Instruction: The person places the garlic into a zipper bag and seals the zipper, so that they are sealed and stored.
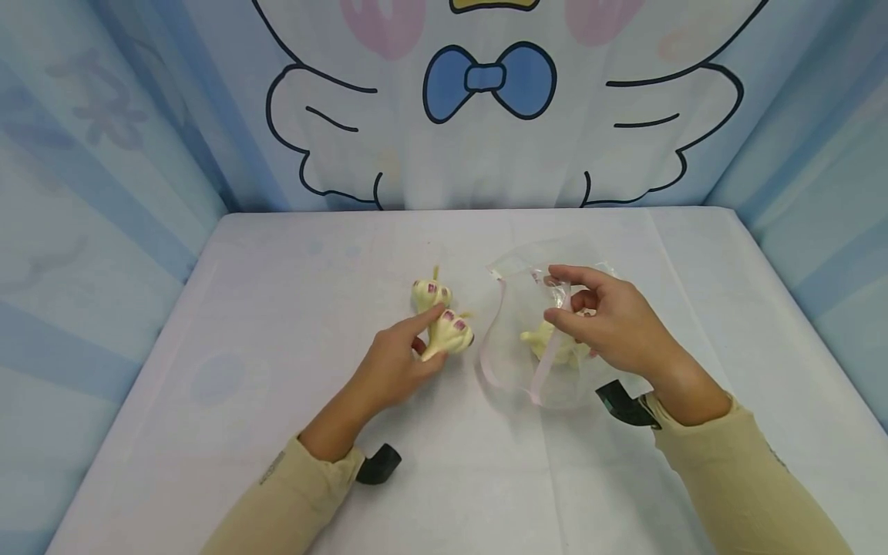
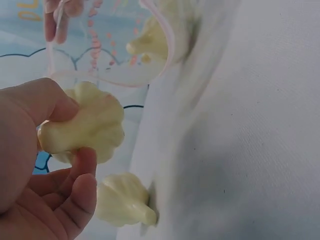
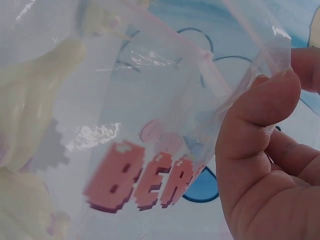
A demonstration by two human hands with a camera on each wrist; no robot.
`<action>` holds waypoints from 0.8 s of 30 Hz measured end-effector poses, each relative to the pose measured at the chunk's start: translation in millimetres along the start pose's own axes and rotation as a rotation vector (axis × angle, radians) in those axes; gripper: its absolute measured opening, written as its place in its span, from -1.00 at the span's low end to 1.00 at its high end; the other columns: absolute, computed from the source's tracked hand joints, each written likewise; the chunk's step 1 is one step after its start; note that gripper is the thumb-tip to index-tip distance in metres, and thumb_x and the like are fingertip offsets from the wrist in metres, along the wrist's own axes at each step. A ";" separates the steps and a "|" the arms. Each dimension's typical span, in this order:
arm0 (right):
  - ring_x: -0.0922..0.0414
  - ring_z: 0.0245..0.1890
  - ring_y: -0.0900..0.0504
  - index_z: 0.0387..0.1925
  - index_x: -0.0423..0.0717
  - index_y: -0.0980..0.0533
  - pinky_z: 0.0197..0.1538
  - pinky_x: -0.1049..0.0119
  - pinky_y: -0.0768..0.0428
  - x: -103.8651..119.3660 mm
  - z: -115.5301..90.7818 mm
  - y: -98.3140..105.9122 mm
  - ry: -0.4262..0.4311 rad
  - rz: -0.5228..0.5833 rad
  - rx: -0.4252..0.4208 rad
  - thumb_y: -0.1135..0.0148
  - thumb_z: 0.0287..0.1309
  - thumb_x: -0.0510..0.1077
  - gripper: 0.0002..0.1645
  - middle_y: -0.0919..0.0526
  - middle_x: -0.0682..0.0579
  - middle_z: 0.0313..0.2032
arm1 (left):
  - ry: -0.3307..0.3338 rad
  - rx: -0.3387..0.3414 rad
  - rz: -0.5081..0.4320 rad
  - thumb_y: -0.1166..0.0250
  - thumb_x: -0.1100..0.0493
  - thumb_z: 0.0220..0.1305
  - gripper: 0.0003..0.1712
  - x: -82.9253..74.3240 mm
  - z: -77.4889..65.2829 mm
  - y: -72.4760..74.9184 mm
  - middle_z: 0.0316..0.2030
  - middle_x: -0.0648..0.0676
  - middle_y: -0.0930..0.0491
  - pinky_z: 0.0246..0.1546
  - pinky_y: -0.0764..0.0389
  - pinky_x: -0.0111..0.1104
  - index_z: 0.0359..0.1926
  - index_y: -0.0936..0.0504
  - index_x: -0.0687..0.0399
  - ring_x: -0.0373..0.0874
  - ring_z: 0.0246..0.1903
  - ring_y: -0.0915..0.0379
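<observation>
My left hand (image 1: 395, 362) pinches a pale yellow garlic-shaped toy (image 1: 452, 331) with pink marks between thumb and fingers; its ribbed underside shows in the left wrist view. Just behind it, a similar toy (image 1: 428, 294) lies on the table. To the right, my right hand (image 1: 617, 320) pinches the edge of a clear plastic bag (image 1: 509, 339) with a pink band along its mouth. The mouth gapes toward the left hand. Through the film, pale yellow toys (image 3: 25, 110) show inside, beside pink block letters (image 3: 117, 177) printed on the bag. How many are inside I cannot tell.
A white cloth covers the table (image 1: 277, 432). Behind it hangs a curtain (image 1: 486, 162) printed with a cartoon figure and a blue bow tie. Blue and white curtains (image 1: 83, 254) close off both sides. A black strap end (image 1: 378, 465) sticks out from each sleeve cuff.
</observation>
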State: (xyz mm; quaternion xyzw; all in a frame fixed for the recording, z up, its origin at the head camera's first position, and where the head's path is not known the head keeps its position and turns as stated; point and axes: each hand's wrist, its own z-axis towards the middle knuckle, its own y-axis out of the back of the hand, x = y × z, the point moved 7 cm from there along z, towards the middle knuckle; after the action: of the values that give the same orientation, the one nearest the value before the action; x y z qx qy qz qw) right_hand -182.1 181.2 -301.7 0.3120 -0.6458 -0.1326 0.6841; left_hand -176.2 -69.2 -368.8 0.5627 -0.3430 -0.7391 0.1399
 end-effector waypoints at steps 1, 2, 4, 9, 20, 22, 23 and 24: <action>0.10 -0.53 -0.45 0.44 -0.16 -0.30 -0.58 0.26 -0.54 0.0 0.0 0.0 0.001 0.000 0.000 -0.34 0.30 -0.08 -0.24 -0.52 -0.07 -0.32 | 0.002 -0.005 -0.011 -0.39 0.23 0.20 -0.25 0.0 -0.1 0.4 -0.31 0.10 -0.63 -0.50 -0.51 -0.37 0.42 -0.41 0.11 -0.19 -0.47 -0.45; 0.10 -0.53 -0.45 0.44 -0.15 -0.30 -0.58 0.26 -0.54 0.1 -0.1 -0.1 0.001 0.000 -0.001 -0.34 0.30 -0.08 -0.25 -0.52 -0.07 -0.32 | 0.000 -0.007 -0.020 -0.40 0.24 0.19 -0.26 -0.4 -0.2 0.8 -0.32 0.10 -0.64 -0.50 -0.52 -0.39 0.41 -0.43 0.11 -0.21 -0.47 -0.47; 0.10 -0.53 -0.45 0.44 -0.16 -0.30 -0.58 0.27 -0.54 0.4 -0.2 0.0 0.003 -0.003 -0.002 -0.34 0.30 -0.08 -0.25 -0.52 -0.07 -0.32 | -0.003 -0.009 -0.027 -0.40 0.24 0.20 -0.27 -1.6 -0.6 1.1 -0.33 0.11 -0.67 -0.51 -0.54 -0.40 0.40 -0.44 0.11 -0.23 -0.46 -0.51; 0.10 -0.53 -0.45 0.43 -0.17 -0.30 -0.58 0.27 -0.54 1.5 -0.2 0.4 0.007 -0.011 -0.006 -0.34 0.30 -0.08 -0.25 -0.51 -0.07 -0.33 | -0.053 -0.049 -0.028 -0.36 0.31 0.25 -0.50 -8.2 -1.9 3.1 -0.35 0.08 -0.70 -0.48 -0.54 -0.42 0.23 -0.61 0.18 -0.24 -0.47 -0.50; 0.09 -0.51 -0.45 0.44 -0.18 -0.29 -0.58 0.28 -0.54 1.2 -0.4 0.6 0.003 -0.021 -0.007 -0.34 0.30 -0.07 -0.24 -0.51 -0.08 -0.31 | -0.025 -0.097 -0.034 -0.48 0.34 0.15 -0.76 -12.6 -1.8 2.9 -0.24 0.09 -0.70 -0.30 -0.65 -0.35 -0.12 -0.76 0.22 -0.12 -0.31 -0.63; 0.08 -0.51 -0.46 0.44 -0.18 -0.29 -0.58 0.28 -0.54 1.1 -0.1 0.6 0.003 -0.023 -0.007 -0.34 0.30 -0.07 -0.23 -0.50 -0.08 -0.32 | -0.011 -0.113 -0.040 -0.49 0.35 0.14 -0.78 -12.1 -2.1 5.3 -0.25 0.08 -0.68 -0.30 -0.65 -0.34 -0.15 -0.74 0.22 -0.12 -0.32 -0.61; 0.08 -0.51 -0.46 0.44 -0.18 -0.29 -0.58 0.27 -0.54 1.0 0.1 0.6 0.002 -0.021 -0.007 -0.34 0.30 -0.07 -0.23 -0.51 -0.08 -0.32 | -0.008 -0.122 -0.043 -0.49 0.36 0.13 -0.78 -12.2 -2.4 6.8 -0.25 0.08 -0.67 -0.30 -0.65 -0.34 -0.16 -0.74 0.22 -0.12 -0.33 -0.61; 0.08 -0.51 -0.46 0.44 -0.18 -0.29 -0.58 0.27 -0.54 0.9 0.2 0.6 0.002 -0.020 -0.007 -0.34 0.30 -0.07 -0.24 -0.51 -0.08 -0.32 | -0.008 -0.130 -0.046 -0.49 0.36 0.12 -0.79 -12.7 -2.7 8.4 -0.26 0.08 -0.66 -0.30 -0.65 -0.33 -0.18 -0.73 0.22 -0.11 -0.33 -0.61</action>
State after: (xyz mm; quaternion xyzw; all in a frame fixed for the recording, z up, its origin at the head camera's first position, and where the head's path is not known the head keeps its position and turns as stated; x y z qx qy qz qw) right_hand -182.4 181.1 -300.6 0.3164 -0.6414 -0.1413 0.6845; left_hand -171.1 -68.7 -354.2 0.5570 -0.2817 -0.7652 0.1577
